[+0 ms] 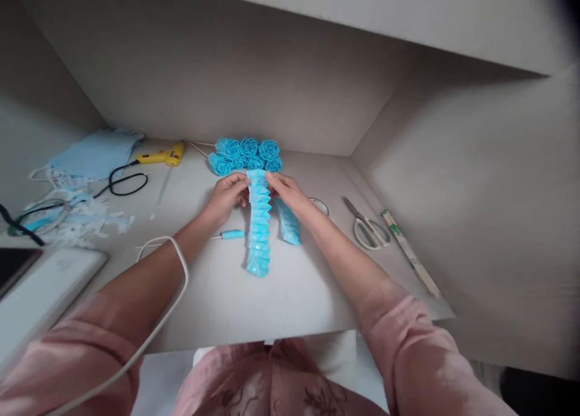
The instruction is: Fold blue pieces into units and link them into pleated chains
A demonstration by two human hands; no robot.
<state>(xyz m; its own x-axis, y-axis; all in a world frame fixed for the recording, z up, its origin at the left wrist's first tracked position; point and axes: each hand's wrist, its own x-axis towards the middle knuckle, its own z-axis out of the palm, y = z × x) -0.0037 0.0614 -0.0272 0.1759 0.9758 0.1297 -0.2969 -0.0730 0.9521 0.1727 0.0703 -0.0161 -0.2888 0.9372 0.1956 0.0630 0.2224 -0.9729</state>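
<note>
A long blue pleated strip (259, 223) hangs down toward me, its top end held between both hands. My left hand (229, 195) pinches the strip's upper left edge. On the upper right edge, my right hand (285, 189) grips it with thumb and fingers. A second blue pleated strip (289, 224) lies on the table beneath my right wrist. Left of the held strip is a thin stick with a blue wrapped end (232, 235). Several blue paper-like roses (249, 152) lie in a bunch just beyond my hands, some on sticks.
A yellow glue gun (165, 155) lies at the back left, near a stack of blue face masks (95, 153) and white scraps (86, 217). Scissors (369, 229) and a pack of sticks (410, 250) are at right. A white cable (183, 265) crosses my left forearm. A roll of tape (319, 206) is partly hidden.
</note>
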